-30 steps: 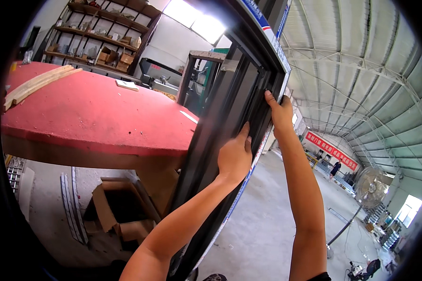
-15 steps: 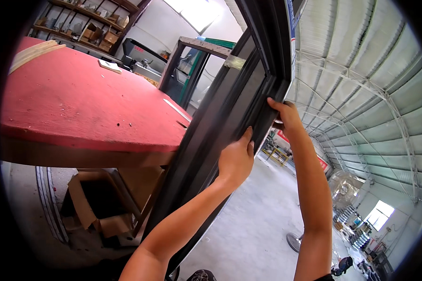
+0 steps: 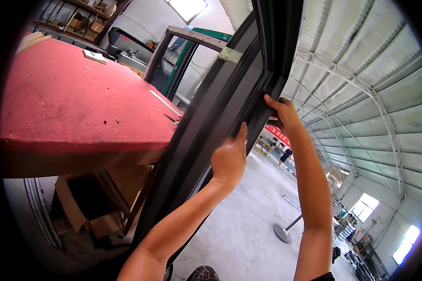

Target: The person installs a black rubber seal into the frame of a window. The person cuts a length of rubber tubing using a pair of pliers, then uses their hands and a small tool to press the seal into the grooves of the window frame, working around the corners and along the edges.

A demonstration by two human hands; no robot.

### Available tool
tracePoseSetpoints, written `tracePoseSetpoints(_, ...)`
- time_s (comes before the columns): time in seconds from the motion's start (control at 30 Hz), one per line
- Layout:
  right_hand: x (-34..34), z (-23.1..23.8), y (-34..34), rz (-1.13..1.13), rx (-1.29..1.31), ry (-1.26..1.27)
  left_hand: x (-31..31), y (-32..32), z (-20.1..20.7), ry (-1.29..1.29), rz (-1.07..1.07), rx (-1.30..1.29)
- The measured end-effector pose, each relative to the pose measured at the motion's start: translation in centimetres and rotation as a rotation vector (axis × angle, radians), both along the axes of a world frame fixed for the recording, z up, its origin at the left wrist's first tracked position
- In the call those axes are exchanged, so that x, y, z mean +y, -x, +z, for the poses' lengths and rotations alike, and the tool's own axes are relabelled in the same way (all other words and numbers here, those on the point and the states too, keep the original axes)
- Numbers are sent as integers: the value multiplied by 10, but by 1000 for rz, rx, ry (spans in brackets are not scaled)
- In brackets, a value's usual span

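A tall dark grey frame of grooved profiles (image 3: 216,110), like a window or door frame, leans at a slant in front of me. My right hand (image 3: 284,114) grips its right edge just below an inside corner, thumb on the front face and fingers curled behind. Lower on the same edge my left hand (image 3: 229,161) is closed on the frame. One of its digits points up along the face, while the others are mostly hidden. A strip of pale translucent tape (image 3: 230,55) crosses the profiles higher up.
Left of the frame stands a red-topped table (image 3: 79,103) bearing wooden strips (image 3: 31,41) and a notepad (image 3: 94,56). An open cardboard box (image 3: 72,206) sits beneath. Another frame (image 3: 157,58) rises behind. A round-based stand (image 3: 282,232) and a distant person (image 3: 285,157) are to the right.
The view has shifted, so the table and frame sit a little further left. Both hands keep their hold on the frame. More of the hall and a distant person now show.
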State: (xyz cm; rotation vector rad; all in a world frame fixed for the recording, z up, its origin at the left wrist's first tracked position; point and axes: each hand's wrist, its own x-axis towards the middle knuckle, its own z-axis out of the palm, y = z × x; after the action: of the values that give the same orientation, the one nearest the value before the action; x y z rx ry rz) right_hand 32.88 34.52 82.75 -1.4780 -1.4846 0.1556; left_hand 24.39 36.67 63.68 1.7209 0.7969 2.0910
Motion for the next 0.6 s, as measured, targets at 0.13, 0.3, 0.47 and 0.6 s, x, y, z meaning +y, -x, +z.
tracePoseSetpoints(0.13, 3, -1, -1, 6, -15, 5, 6, -3, -4, -77, 36, -85)
tracePoseSetpoints(0.3, 8, -9, 2, -123, -9, -129, 0, 13, 5, 18, -158, -62)
tracePoseSetpoints(0.47, 39, -26, -11, -354, -164, -449, 1, 14, 6, -9, -141, -74)
tracePoseSetpoints(0.6, 38, -29, -1, -398, -132, -461, -1, 19, 8, 34, -136, -31)
